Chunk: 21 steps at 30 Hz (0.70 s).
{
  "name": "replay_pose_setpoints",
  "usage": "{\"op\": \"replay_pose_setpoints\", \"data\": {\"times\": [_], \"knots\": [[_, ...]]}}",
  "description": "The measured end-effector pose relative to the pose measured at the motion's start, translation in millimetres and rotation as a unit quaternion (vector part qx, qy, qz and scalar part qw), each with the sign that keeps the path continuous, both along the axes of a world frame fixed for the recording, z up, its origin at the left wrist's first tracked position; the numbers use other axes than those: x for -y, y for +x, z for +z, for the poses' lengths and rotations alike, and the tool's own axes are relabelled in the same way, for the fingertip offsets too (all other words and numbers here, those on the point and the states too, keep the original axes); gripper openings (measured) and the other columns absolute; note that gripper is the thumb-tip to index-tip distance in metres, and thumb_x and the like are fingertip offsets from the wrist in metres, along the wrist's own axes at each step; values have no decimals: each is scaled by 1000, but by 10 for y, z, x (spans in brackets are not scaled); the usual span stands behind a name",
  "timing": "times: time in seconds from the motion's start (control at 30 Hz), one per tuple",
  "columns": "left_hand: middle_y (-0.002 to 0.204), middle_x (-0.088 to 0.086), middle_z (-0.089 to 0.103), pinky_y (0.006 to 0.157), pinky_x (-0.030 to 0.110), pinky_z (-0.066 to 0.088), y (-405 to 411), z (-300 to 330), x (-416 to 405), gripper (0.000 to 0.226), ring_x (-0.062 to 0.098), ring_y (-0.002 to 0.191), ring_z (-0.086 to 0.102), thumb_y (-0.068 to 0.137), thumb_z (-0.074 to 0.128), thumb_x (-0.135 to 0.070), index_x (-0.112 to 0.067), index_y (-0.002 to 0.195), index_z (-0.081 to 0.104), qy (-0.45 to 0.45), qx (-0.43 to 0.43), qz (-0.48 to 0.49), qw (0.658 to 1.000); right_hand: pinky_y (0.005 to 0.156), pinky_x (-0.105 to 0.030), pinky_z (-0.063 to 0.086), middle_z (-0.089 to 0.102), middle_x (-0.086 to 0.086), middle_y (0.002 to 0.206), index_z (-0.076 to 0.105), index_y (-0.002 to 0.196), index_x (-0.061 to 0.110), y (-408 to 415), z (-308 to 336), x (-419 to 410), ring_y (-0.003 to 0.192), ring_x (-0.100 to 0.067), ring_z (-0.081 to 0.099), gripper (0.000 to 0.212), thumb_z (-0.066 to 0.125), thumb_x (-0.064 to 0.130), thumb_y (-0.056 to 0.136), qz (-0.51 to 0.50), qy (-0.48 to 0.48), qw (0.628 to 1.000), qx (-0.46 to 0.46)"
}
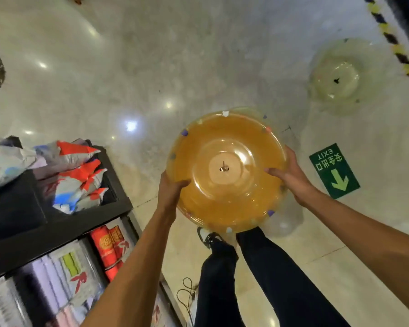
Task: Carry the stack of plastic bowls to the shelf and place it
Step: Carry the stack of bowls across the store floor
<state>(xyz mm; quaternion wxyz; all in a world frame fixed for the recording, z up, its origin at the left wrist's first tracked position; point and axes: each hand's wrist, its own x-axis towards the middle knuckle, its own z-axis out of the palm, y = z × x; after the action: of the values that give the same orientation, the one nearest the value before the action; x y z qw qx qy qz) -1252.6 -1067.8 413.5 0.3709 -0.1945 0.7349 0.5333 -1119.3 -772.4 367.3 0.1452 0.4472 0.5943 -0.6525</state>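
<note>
A stack of see-through amber plastic bowls (227,171) hangs in front of me above the floor, seen from the top. My left hand (171,188) grips its left rim, thumb inside the bowl. On the opposite rim my right hand (291,175) holds it the same way. The black shelf (64,223) stands to my lower left, about an arm's width from the bowls. My dark-trousered legs show below the stack.
The shelf's top bin holds red, white and blue packets (78,173); red and pale packs fill the lower tiers. Another pale bowl stack (335,76) sits on the shiny floor at upper right. A green exit sticker (334,171) and yellow-black tape (397,48) mark the floor.
</note>
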Motion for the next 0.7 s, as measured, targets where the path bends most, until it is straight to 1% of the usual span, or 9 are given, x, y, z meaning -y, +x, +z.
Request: {"op": "replay_pose_setpoints", "data": {"times": [0.07, 0.17, 0.23, 0.33, 0.43, 0.47, 0.53, 0.63, 0.7], "knots": [[124, -12, 71, 81, 34, 62, -179, -149, -323, 67, 14, 112, 70, 74, 82, -30, -37, 137, 60, -5, 2, -17, 1000, 79, -27, 51, 51, 1, 142, 22, 162, 32, -53, -84, -269, 125, -21, 54, 91, 79, 16, 92, -21, 12, 1000, -3], [146, 1, 68, 102, 57, 63, -373, -560, -634, 90, 31, 129, 67, 75, 86, -32, -26, 159, 51, -36, 3, -36, 999, 79, -29, 51, 50, 1, 144, 20, 162, 33, -112, -372, -592, 128, -22, 53, 93, 79, 18, 92, -46, 11, 999, 8], [146, 2, 64, 99, 53, 63, -530, -881, -891, 90, 31, 126, 64, 77, 84, -29, -21, 160, 48, -41, 20, -43, 998, 78, -31, 52, 50, -2, 149, 21, 161, 35, -164, -653, -782, 131, -26, 55, 92, 79, 20, 92, -64, 21, 998, 14], [137, 1, 60, 83, 40, 60, -735, -1444, -1166, 72, 29, 118, 62, 93, 78, -15, -18, 158, 46, -37, 38, -70, 996, 72, -28, 49, 46, -4, 154, 21, 160, 38, -251, -1102, -969, 133, -28, 53, 91, 79, 21, 92, -80, 25, 996, 31], [140, 0, 63, 97, 52, 63, -995, -1964, -1400, 68, 31, 123, 65, 95, 77, -20, -22, 156, 47, -57, 62, -86, 993, 70, -29, 49, 50, -3, 150, 23, 158, 42, -329, -1542, -1082, 131, -28, 56, 90, 79, 21, 91, -114, 25, 992, 54], [144, 2, 64, 103, 58, 62, -1088, -2189, -1443, 74, 34, 127, 65, 91, 79, -27, -24, 157, 47, -58, 66, -95, 992, 72, -31, 51, 51, -2, 148, 24, 158, 42, -354, -1707, -1106, 129, -27, 57, 90, 79, 21, 90, -120, 27, 991, 59], [145, 5, 67, 102, 61, 63, -1255, -2535, -1515, 81, 35, 129, 68, 82, 82, -34, -25, 156, 51, -59, 69, -124, 988, 78, -36, 54, 53, 1, 143, 26, 159, 40, -417, -2033, -1154, 125, -23, 58, 89, 79, 18, 90, -132, 15, 989, 68], [125, 1, 73, 83, 42, 69, -1478, -2914, -1658, 49, 18, 108, 78, 94, 77, -19, -22, 140, 61, -40, 71, -135, 988, 88, -44, 58, 57, 12, 131, 27, 159, 37, -506, -2538, -1191, 122, -12, 58, 89, 78, 13, 90, -149, 11, 986, 68], [127, 1, 75, 89, 46, 68, -1550, -3263, -1756, 58, 24, 114, 75, 91, 80, -23, -21, 145, 59, -40, 78, -150, 985, 99, -48, 55, 57, 13, 131, 27, 159, 37, -504, -2857, -1257, 120, -10, 58, 89, 78, 11, 90, -152, -1, 986, 75]]}}
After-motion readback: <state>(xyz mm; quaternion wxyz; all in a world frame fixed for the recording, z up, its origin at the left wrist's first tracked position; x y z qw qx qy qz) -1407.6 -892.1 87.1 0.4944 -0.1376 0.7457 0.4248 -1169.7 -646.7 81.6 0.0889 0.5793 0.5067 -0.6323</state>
